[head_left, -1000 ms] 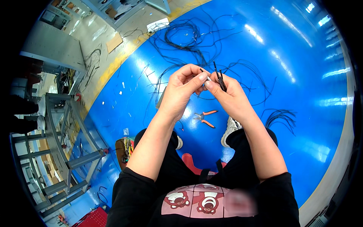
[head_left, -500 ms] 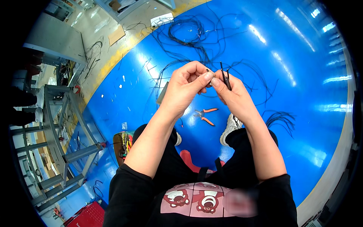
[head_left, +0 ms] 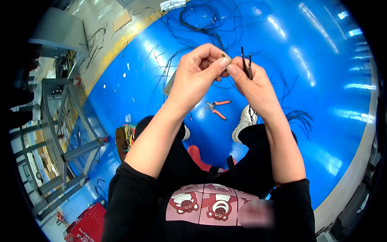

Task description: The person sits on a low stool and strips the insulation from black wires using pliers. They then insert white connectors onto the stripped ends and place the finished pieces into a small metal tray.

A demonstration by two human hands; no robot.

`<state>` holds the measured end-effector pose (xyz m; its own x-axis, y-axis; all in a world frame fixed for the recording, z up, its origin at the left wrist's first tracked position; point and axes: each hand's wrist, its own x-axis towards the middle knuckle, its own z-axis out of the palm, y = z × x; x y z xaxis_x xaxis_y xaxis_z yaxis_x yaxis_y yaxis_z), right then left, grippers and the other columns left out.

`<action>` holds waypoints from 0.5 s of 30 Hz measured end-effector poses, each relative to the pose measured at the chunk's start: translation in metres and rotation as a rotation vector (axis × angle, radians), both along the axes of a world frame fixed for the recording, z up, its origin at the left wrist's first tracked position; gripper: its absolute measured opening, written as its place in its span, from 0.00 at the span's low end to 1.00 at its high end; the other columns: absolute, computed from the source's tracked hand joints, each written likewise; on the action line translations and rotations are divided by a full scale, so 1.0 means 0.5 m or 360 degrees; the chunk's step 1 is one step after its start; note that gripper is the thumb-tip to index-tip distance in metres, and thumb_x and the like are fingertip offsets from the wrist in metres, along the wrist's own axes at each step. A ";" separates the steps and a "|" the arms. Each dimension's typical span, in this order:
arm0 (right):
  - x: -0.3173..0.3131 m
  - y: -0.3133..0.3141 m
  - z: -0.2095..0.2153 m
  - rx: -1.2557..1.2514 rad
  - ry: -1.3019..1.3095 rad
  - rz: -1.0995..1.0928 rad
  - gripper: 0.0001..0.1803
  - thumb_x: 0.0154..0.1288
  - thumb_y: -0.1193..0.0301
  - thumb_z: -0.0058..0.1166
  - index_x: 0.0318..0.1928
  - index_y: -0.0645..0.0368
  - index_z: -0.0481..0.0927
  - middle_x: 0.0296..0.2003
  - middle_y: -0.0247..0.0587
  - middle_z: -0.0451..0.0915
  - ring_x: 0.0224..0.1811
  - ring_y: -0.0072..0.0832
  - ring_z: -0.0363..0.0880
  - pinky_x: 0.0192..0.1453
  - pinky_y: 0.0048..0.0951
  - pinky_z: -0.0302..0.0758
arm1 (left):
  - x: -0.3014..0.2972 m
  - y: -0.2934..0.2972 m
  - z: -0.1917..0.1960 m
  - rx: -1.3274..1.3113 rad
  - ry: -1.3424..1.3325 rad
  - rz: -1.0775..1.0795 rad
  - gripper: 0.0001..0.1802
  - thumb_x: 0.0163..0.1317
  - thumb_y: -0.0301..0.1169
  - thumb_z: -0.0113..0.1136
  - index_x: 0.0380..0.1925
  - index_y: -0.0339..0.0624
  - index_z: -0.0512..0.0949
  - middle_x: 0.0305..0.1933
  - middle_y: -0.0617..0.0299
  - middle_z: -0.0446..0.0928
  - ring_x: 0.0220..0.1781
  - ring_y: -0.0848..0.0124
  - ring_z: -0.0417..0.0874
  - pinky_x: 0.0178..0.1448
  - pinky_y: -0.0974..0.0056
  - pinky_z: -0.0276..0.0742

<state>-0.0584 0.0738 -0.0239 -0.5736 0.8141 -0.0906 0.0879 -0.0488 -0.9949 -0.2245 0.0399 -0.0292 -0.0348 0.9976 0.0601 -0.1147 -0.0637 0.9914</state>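
Blue floor (head_left: pixel 322 133) is strewn with black wires (head_left: pixel 201 24). Both hands have been raised since a second ago. Left hand (head_left: pixel 197 76) is pinched on a small wire end (head_left: pixel 223 55); right hand (head_left: pixel 254 82) is closed around upright black wire pieces (head_left: pixel 246 64). Orange-handled pliers (head_left: pixel 217 109) lie below the hands.

Workshop or factory floor: glossy blue painted floor (head_left: pixel 314 80) with yellow border stripe, loose black wires (head_left: pixel 201 24), orange-handled pliers (head_left: pixel 217 109), grey metal racks (head_left: pixel 60 133), red crate (head_left: pixel 86 226)
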 end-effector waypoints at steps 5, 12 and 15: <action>-0.005 -0.001 0.002 0.0044 -0.0125 -0.0011 0.13 0.72 0.63 0.49 0.34 0.59 0.77 0.23 0.27 0.69 0.27 0.16 0.63 0.31 0.22 0.63 | 0.003 -0.004 -0.012 0.0068 -0.0087 0.0054 0.08 0.65 0.34 0.59 0.34 0.42 0.79 0.25 0.70 0.76 0.27 0.83 0.72 0.32 0.76 0.65; -0.025 -0.008 -0.006 0.0142 -0.0309 0.0015 0.11 0.72 0.67 0.48 0.37 0.63 0.76 0.25 0.31 0.74 0.28 0.18 0.68 0.32 0.23 0.67 | -0.041 -0.004 -0.021 -0.0090 0.0061 -0.0119 0.09 0.66 0.36 0.58 0.36 0.42 0.80 0.27 0.68 0.77 0.30 0.82 0.76 0.35 0.76 0.69; -0.005 -0.008 -0.004 0.0209 -0.0312 -0.0114 0.11 0.71 0.69 0.48 0.36 0.65 0.76 0.27 0.34 0.77 0.30 0.21 0.72 0.35 0.24 0.70 | -0.092 0.020 -0.020 -0.0131 0.0265 -0.0251 0.13 0.68 0.40 0.56 0.40 0.43 0.81 0.30 0.66 0.78 0.32 0.81 0.79 0.38 0.76 0.71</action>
